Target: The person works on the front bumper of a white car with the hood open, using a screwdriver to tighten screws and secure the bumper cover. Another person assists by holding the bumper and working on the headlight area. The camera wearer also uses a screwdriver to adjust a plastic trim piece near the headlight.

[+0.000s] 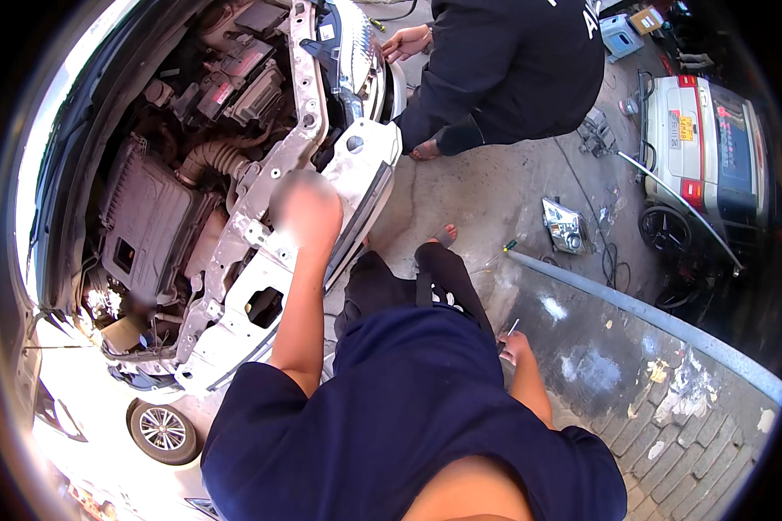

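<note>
My left hand rests on the white front frame of an open car engine bay, at the top of the radiator support; it is blurred and its fingers cannot be made out. My right hand hangs by my side, closed on a thin metal tool that pokes up from the fist. My legs in dark trousers and a bare foot stand on the concrete beside the car front.
Another person in dark clothes bends at the car's front, one hand on it. A loose headlight and cables lie on the ground. A white vehicle stands right, behind a grey pipe. Brick paving lower right.
</note>
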`<control>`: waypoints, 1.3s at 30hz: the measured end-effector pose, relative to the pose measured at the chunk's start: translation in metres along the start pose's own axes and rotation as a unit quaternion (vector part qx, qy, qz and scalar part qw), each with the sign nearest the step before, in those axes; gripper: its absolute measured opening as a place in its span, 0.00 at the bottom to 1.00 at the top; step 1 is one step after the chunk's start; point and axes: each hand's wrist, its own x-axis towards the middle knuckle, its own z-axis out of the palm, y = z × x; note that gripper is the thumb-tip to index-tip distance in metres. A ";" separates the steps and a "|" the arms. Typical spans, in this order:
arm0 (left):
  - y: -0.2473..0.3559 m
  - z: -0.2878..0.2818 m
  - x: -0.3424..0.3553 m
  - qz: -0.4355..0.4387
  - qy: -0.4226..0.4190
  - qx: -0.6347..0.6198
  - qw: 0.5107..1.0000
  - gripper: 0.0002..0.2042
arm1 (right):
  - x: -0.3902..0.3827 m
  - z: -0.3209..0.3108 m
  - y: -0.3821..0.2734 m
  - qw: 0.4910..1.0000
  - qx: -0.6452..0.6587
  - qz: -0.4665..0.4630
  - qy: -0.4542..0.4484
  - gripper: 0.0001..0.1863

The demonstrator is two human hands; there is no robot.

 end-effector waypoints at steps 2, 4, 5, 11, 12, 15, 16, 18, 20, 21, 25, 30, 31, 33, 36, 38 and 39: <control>-0.004 0.004 0.000 -0.017 -0.014 -0.020 1.000 0.19 | 0.002 -0.009 -0.004 1.000 -0.008 -0.003 -0.007 0.02; -0.001 0.001 0.002 -0.020 -0.013 -0.026 0.999 0.20 | -0.002 -0.018 -0.013 1.000 -0.014 -0.008 0.000 0.01; 0.000 0.000 0.002 -0.022 -0.012 -0.029 0.999 0.20 | -0.003 -0.022 -0.016 1.000 -0.019 -0.014 0.005 0.01; -0.007 0.002 0.006 -0.041 -0.056 -0.015 0.997 0.24 | -0.016 -0.024 -0.062 0.995 -0.048 -0.086 0.006 0.01; -0.005 0.001 0.006 -0.040 -0.040 -0.025 0.998 0.22 | -0.015 -0.025 -0.066 0.994 -0.053 -0.097 0.007 0.01; -0.002 -0.001 0.008 -0.038 -0.004 -0.043 0.998 0.19 | -0.014 -0.024 -0.073 0.992 -0.058 -0.111 0.016 0.01; -0.004 -0.001 0.008 -0.037 -0.001 -0.040 0.999 0.19 | -0.015 -0.022 -0.075 0.992 -0.058 -0.113 0.019 0.01; -0.008 0.001 0.008 -0.035 0.004 -0.033 0.999 0.20 | -0.019 -0.021 -0.075 0.992 -0.063 -0.111 0.014 0.01; -0.013 0.006 0.005 -0.032 0.006 -0.025 0.999 0.21 | -0.021 -0.017 -0.072 0.993 -0.061 -0.105 0.005 0.01; -0.008 0.001 0.007 -0.056 -0.045 -0.026 0.997 0.21 | -0.022 -0.018 -0.065 0.994 -0.054 -0.097 0.004 0.01; 0.002 -0.017 0.015 -0.106 -0.152 -0.022 0.982 0.24 | -0.017 -0.015 -0.039 0.997 -0.038 -0.060 0.012 0.01; 0.001 -0.016 0.010 -0.108 -0.136 -0.025 0.984 0.24 | -0.013 -0.012 -0.021 0.999 -0.020 -0.039 0.022 0.02; 0.004 -0.020 0.010 -0.108 -0.145 -0.031 0.983 0.25 | -0.013 -0.011 -0.019 0.999 -0.021 -0.039 0.022 0.02; 0.006 -0.026 0.009 -0.106 -0.156 -0.038 0.981 0.25 | -0.013 -0.010 -0.018 0.999 -0.007 -0.035 0.014 0.02; 0.007 -0.029 0.008 -0.100 -0.164 -0.045 0.980 0.25 | -0.012 -0.008 -0.021 0.999 0.011 -0.039 0.013 0.02; 0.006 -0.027 0.009 -0.096 -0.171 -0.052 0.979 0.25 | -0.007 -0.011 -0.020 0.998 0.034 -0.044 0.014 0.01; 0.006 -0.028 0.011 -0.092 -0.178 -0.050 0.978 0.25 | -0.005 -0.013 -0.023 0.998 0.028 -0.045 0.013 0.02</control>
